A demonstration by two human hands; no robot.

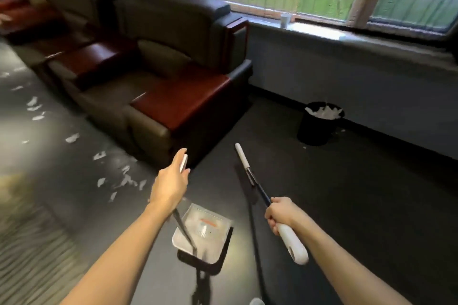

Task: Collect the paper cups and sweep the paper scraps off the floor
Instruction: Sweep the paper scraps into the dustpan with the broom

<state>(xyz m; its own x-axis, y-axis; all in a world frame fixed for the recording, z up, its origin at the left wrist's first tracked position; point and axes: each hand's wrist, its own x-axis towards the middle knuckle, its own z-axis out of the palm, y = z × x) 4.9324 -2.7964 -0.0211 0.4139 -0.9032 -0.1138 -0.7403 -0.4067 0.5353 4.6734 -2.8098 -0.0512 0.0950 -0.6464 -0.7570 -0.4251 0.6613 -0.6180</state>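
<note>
Paper cup (285, 20), dustpan (203, 235), pole (257, 189): one each.

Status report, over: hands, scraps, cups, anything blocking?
Left hand grips dustpan handle; right hand grips broom handle. Paper scraps litter floor at left, unswept. One paper cup on windowsill. Armchairs border the scraps.
</note>
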